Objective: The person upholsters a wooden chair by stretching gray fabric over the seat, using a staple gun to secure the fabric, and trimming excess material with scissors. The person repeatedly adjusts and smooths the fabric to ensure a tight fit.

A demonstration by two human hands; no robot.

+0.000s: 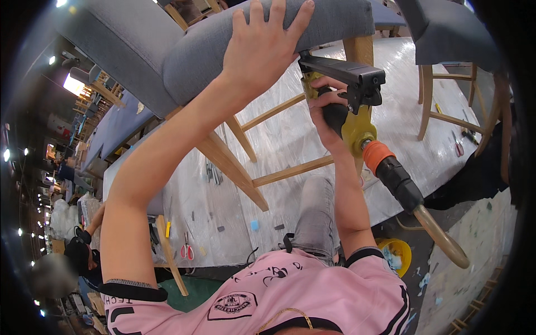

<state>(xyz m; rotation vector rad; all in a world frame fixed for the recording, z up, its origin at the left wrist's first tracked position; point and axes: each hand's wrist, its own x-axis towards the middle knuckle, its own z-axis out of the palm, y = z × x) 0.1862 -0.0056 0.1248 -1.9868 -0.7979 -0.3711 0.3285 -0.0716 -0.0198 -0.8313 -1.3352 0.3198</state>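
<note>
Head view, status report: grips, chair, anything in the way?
Left grip spread on gray chair cushion. Right grip around yellow staple gun. Gun nose near cushion edge, contact unclear. Possibly in the way: left thumb, close to nose.

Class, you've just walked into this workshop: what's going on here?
A person's left hand is spread on a grey padded chair seat. The right hand grips a yellow-and-black tool with a hose, its far end close to the seat; contact is unclear. Red-handled scissors lie on the plastic-covered table.
</note>
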